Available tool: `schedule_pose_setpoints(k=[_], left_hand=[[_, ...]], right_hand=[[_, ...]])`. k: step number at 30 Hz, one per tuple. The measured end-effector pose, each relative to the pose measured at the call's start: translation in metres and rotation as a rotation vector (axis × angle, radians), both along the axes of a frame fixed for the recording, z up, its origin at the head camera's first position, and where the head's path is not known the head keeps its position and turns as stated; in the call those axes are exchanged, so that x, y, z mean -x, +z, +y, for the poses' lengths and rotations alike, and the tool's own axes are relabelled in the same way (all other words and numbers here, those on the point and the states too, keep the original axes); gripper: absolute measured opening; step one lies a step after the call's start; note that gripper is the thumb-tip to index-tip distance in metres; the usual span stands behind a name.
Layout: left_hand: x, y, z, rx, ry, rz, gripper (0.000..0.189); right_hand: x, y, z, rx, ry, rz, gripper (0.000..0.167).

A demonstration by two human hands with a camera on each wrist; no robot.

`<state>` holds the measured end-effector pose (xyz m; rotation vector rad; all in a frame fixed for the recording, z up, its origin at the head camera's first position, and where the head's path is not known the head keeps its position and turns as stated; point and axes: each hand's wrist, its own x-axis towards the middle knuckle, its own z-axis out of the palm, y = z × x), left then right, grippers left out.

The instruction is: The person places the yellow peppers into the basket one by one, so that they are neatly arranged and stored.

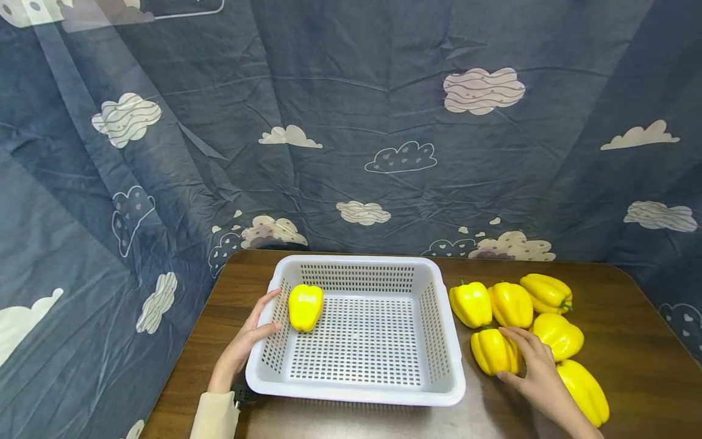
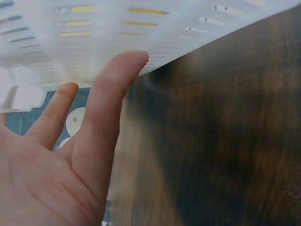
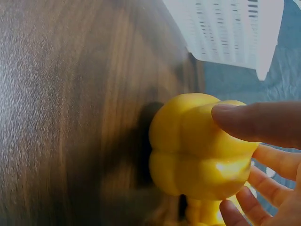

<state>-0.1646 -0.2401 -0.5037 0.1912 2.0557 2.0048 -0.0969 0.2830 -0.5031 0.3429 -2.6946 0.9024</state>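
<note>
A white plastic basket (image 1: pixel 355 396) with slotted walls stands on the table, one yellow bell pepper (image 1: pixel 305 308) inside near its left wall. At the basket's left rim is my left hand (image 1: pixel 247 338), its thumb and fingers extended and spread against it. The left wrist view shows the thumb (image 2: pixel 106 108) nearly straight across the slotted wall. My right hand (image 1: pixel 534 372) holds another yellow bell pepper (image 1: pixel 492 352) right of the basket, thumb on one side and fingers on the other. In the right wrist view this pepper (image 3: pixel 197 146) has the thumb on its surface; the other fingers spread beside it.
Several more yellow bell peppers (image 1: pixel 510 305) lie close together around the right hand, one (image 1: pixel 584 390) beside the right forearm. The brown wooden table (image 1: pixel 647 366) ends at the back against a dark blue curtain (image 1: pixel 351 122) printed with clouds.
</note>
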Motion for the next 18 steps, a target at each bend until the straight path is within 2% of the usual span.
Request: schedule_pose_setpoints(k=[3, 10, 18], left_hand=[[-0.0002, -0.0005, 0.0003, -0.004, -0.003, -0.001, 0.068], [-0.0002, -0.0001, -0.0001, -0.012, 0.0, 0.001, 0.068], [-0.0007, 0.0007, 0.0004, -0.016, 0.0, -0.009, 0.068]], right_hand=[[0.001, -0.0009, -0.0034, 0.02, 0.003, -0.001, 0.077], [0.0035, -0.002, -0.004, 0.017, 0.0, -0.088, 0.082], [0.0061, -0.0041, -0.006, -0.004, -0.006, 0.0, 0.085]])
